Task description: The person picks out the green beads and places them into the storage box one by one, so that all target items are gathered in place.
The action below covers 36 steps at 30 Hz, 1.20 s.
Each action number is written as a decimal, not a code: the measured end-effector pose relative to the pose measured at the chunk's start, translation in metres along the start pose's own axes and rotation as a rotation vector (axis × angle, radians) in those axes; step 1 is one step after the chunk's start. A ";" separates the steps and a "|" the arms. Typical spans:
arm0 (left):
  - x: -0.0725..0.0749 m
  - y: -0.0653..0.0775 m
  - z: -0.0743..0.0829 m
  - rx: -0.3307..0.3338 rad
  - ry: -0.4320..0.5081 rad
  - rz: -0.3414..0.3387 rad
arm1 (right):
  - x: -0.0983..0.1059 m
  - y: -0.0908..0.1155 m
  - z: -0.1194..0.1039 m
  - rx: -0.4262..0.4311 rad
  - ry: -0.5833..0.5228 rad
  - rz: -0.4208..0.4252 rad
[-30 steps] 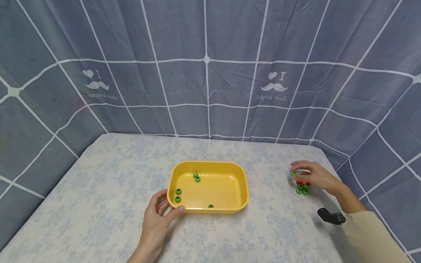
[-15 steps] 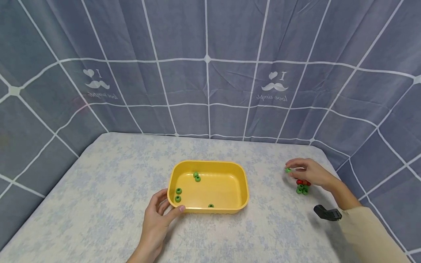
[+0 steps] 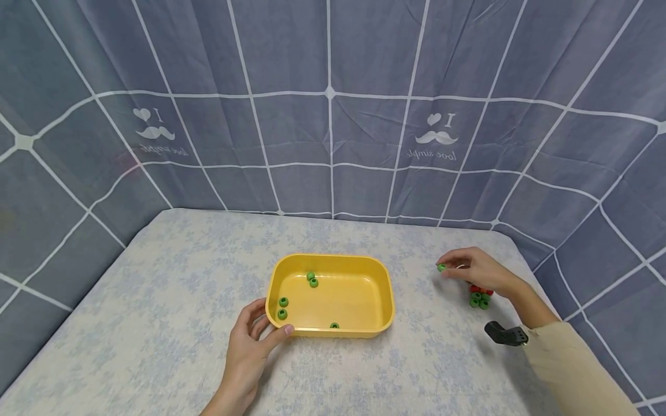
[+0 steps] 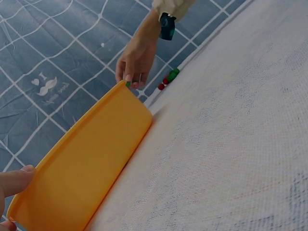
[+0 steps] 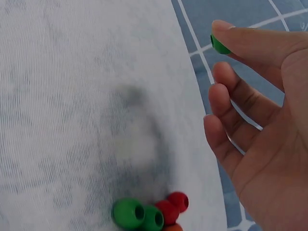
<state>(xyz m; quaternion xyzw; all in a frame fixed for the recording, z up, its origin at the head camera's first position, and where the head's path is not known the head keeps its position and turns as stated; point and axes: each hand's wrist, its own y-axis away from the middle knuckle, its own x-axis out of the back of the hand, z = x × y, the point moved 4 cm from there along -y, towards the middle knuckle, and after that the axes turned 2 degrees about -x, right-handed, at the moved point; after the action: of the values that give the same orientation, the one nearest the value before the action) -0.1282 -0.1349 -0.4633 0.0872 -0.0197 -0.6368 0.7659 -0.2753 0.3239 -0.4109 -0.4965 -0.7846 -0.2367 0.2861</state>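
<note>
A person's left hand (image 3: 252, 341) gripped the tray (image 3: 346, 300) at its near-left corner, the thumb laid over the front rim and the fingers against the left end. The right hand (image 3: 481, 271), well apart on the tray's other side, pinched a green bead (image 3: 441, 267) at the tips of its thumb and forefinger; its other fingers bent loosely and held nothing. That bead was off the desk (image 3: 198, 277), between the tray and the pile on the right, and far from the left hand.

The pile lay on the desk just below the right hand, on its near side. It held green beads (image 3: 475, 301) at the front, with red beads (image 5: 178, 201) and an orange bead (image 5: 172, 228) close against them; the right hand partly hid it in the head view.

Five more green beads were in the tray. Two (image 3: 312, 280) touched near the back wall, left of the middle; two (image 3: 282, 308) were at the left end, close to the left hand; one (image 3: 335, 326) sat at the front wall, partly hidden by the rim.

A black device (image 3: 504, 334) showed at the right wrist, beside a pale sleeve (image 3: 572, 364). A blue-grey curtain (image 3: 291, 133) with white lines hung behind the desk.
</note>
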 end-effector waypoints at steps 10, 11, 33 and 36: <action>0.001 -0.001 0.000 0.006 -0.007 -0.001 | -0.011 -0.018 -0.021 0.062 -0.012 -0.054; 0.001 -0.001 0.000 0.005 -0.007 -0.002 | -0.012 -0.020 -0.024 0.065 -0.014 -0.060; 0.000 -0.002 0.000 0.006 0.001 0.001 | -0.050 -0.059 -0.084 0.185 -0.105 -0.242; 0.000 -0.002 0.000 0.003 0.001 0.001 | -0.053 -0.063 -0.090 0.195 -0.118 -0.251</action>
<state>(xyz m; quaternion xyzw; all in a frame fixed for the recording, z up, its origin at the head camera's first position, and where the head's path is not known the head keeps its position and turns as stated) -0.1300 -0.1353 -0.4631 0.0887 -0.0205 -0.6363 0.7661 -0.2959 0.2062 -0.3874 -0.3776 -0.8752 -0.1637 0.2543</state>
